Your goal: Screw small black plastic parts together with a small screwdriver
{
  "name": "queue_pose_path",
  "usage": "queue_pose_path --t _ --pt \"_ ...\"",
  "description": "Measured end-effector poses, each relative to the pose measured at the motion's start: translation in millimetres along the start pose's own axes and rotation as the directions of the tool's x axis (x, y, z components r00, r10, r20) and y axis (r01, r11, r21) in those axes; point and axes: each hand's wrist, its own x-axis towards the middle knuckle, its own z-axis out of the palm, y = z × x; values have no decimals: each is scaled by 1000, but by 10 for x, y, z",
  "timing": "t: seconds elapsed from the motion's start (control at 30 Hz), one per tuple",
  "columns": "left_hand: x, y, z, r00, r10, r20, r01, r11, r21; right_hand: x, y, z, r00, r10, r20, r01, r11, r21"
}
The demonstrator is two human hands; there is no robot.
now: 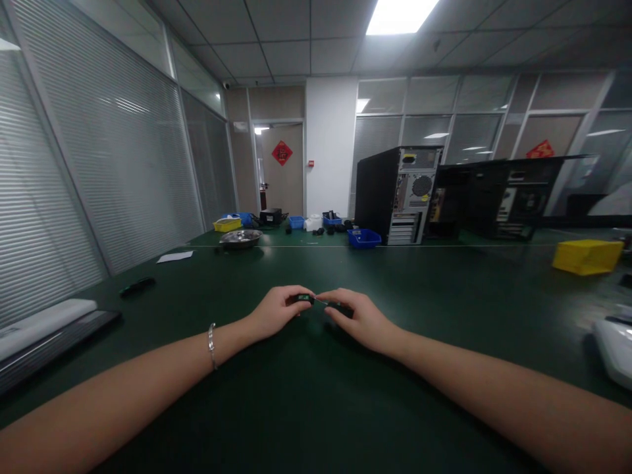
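Both hands (320, 313) on small black part (305, 299)

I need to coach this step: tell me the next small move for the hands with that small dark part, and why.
Probably lift the small black part with a green patch slightly off the dark green table and toward the camera. The left hand and right hand both pinch it low over the table at arm's length, so its details are too small to make out.
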Motion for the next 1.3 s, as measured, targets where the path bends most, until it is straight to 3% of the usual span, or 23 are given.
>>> queue_pose_path --t 0.2,0.37,0.8,1.07,1.3 --pt "-26 115 6 1000 6 20 -8 997 74 -19 48 14 1000 8 -5 -8 999 -40" --pt "-29 75 14 997 83 11 -83 974 210 -20 50 -2 1000 11 26 -11 1000 -18" --pt "12 -42 -13 993 2 118 15 990 -140 -15 53 -11 999 3 40 -8 992 126" --pt "-17 9 -5 994 11 112 -5 999 -47 -38 19 -30 999 -12 50 11 999 32" --pt "0 -33 -25 988 6 152 15 990 -140 -41 -31 -49 998 -14 67 9 997 74"
